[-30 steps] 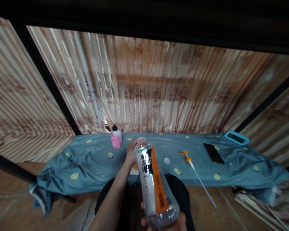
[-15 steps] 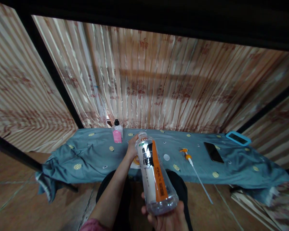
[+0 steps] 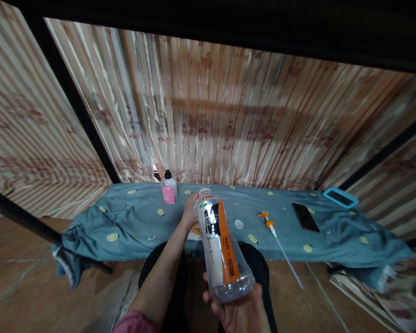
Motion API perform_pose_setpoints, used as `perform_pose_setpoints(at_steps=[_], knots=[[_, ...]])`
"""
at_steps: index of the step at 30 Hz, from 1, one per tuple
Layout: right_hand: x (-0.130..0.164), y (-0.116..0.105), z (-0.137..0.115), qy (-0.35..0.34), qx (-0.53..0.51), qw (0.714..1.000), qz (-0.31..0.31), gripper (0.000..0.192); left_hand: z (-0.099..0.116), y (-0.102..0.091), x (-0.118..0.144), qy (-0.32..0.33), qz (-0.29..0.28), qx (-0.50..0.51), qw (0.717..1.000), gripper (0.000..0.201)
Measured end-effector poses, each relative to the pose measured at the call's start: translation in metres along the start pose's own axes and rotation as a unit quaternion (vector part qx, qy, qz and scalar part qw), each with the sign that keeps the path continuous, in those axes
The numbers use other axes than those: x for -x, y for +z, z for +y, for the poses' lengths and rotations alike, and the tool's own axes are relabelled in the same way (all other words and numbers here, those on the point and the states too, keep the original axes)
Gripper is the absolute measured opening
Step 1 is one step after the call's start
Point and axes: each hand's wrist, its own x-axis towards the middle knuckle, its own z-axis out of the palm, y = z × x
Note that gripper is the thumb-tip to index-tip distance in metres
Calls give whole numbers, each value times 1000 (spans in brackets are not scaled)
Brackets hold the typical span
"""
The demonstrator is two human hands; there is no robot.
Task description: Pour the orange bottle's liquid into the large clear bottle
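While the right hand (image 3: pixel 241 312) cups the base of a clear plastic drink bottle (image 3: pixel 222 247) with an orange-and-black label, the left hand (image 3: pixel 190 210) reaches forward to the bottle's open neck, fingers curled around it. Both grips are closed on the same bottle — the right from underneath with the palm up, the left at the far end near the mouth. The bottle is tilted away from the person, mouth toward the tabletop (image 3: pixel 131 226), which is draped in a blue-green cloth with small yellow motifs.

The bottle has no cap on, and a small white cap (image 3: pixel 239 224) lies on the cloth just right of the left grip. A little clear liquid seems to sit at the base; if the tilt steepens, it could run toward the open mouth and onto the cloth or the person's lap. The right grip only cradles the rounded base rather than wrapping it, so a slip there would likely drop the bottle to the floor.

Farther right of the left grip lies an orange pump head with a long white dip tube (image 3: pixel 279 240), hanging partly over the tabletop's near edge — a brush from a sleeve could knock it off. Beyond it rest a dark phone (image 3: pixel 305 217) and a device in a blue case (image 3: pixel 340 198). Just left of the left grip, near the striped curtain (image 3: pixel 229 115), stands a small bottle with a pink label and black cap (image 3: pixel 168 187), easily tipped by a careless reach.
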Motion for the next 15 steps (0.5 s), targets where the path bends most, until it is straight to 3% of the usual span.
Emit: perform_pose_setpoints(at_steps=[15], knots=[[0,-1,1,8,-6,1000,2,63,5,1,2,-16,0,23,1000,14]])
